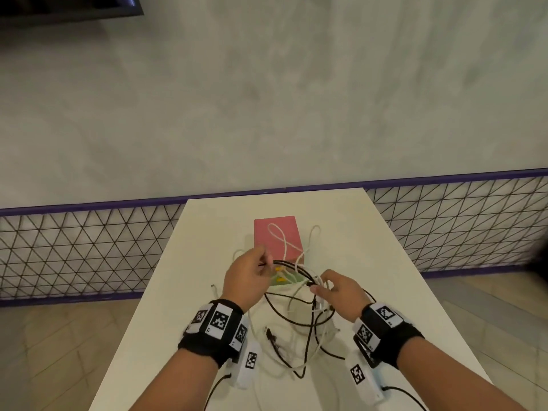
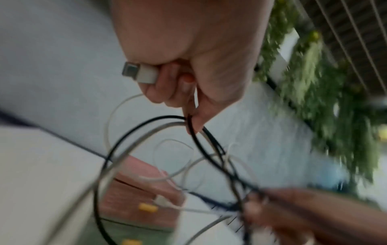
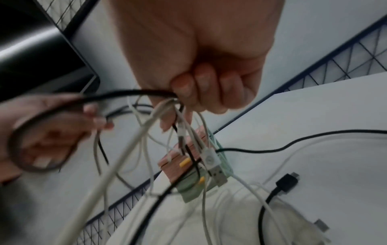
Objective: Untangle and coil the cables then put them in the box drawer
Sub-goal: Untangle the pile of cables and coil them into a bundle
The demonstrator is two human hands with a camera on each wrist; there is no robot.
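- The left hand point(image 1: 248, 272) is raised over the middle of the white table point(image 1: 385, 262), fingers curled. In the left wrist view its thumb and forefinger pinch a black cable point(image 2: 134, 129) together with a pale one, and the curled lower fingers also grip a white USB plug point(image 2: 140, 73) whose metal tip pokes out toward the left.
- Between the hands, a tangle of black and white cables point(image 1: 299, 315) hangs in loops and trails down onto the table toward the person. Black and white strands cross one another many times; none is coiled.
- Behind the tangle, farther from the person, stands the small box point(image 1: 277, 237): pink on top, with a pale green front and small yellow knobs. One white loop lies across its pink top. Whether a drawer is pulled out cannot be told, since cables and hands cover the front.
- The right hand point(image 1: 341, 292) is just right of the tangle, fingers curled tight. In the right wrist view it clutches a bunch of several white strands and a black one, which fan out below the fist.
- On the table to the right, seen from the right wrist, a loose black plug point(image 3: 286, 181) lies flat.
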